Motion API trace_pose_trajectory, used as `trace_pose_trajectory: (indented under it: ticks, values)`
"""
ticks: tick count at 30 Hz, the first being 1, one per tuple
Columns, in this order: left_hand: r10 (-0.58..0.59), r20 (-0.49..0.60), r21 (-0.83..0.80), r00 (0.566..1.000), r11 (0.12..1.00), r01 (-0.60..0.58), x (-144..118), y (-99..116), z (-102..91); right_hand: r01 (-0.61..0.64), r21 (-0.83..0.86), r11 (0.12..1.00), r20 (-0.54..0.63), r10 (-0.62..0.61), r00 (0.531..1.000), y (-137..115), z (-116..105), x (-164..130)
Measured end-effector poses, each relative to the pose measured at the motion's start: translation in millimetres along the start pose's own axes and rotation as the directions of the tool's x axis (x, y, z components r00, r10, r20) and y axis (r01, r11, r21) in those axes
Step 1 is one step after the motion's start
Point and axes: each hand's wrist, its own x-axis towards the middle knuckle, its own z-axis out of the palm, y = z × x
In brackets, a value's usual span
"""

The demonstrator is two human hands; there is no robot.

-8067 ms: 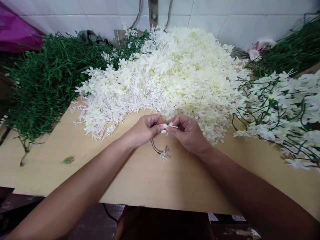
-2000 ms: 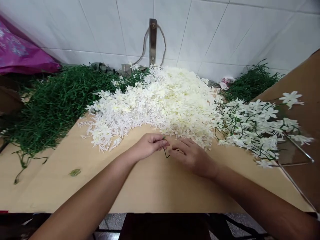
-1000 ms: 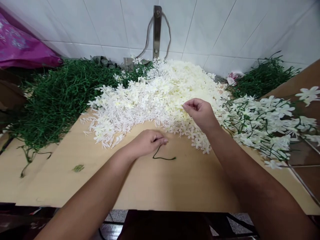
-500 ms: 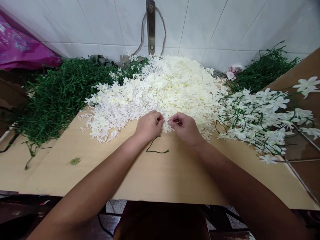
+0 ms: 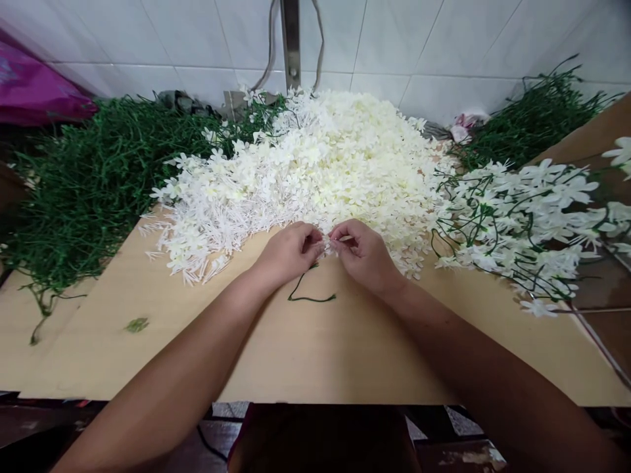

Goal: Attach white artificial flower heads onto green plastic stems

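My left hand (image 5: 292, 251) and my right hand (image 5: 363, 255) meet at the near edge of a heap of white artificial petals (image 5: 355, 154). Fingertips of both are pinched around a small white artificial flower (image 5: 328, 247), mostly hidden by the fingers. Just below them a bent green plastic stem (image 5: 311, 299) lies on the tabletop, its upper end close to my left hand. White stamen pieces (image 5: 236, 213) with thin prongs are spread along the heap's left front.
A large tangle of green stems (image 5: 93, 177) covers the left side. Finished white flowers on stems (image 5: 527, 223) pile up at the right, with more green stems (image 5: 542, 125) behind. A small green scrap (image 5: 137, 324) lies front left on the tan board (image 5: 296, 368). The tiled wall (image 5: 394, 39) closes off the back.
My right hand has come closer to my left, so the fingertips now meet at the flower, which shows less than before. The view has shifted slightly; the green stem stays on the board.
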Motion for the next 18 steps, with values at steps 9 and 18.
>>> trace_pose_trajectory:
  ticks: [9,18]
  values:
    - [-0.075,0.068,-0.039,0.995,0.996,0.078,-1.8,0.6,-4.6,0.145,-0.057,0.988,0.026,-0.144,0.989,-0.4,0.6,-3.5]
    - [-0.141,0.096,-0.375,0.985,0.912,0.167,-3.0,4.6,-8.0,0.327,-0.254,0.910,-0.028,-0.345,0.938,4.0,1.0,-1.7]
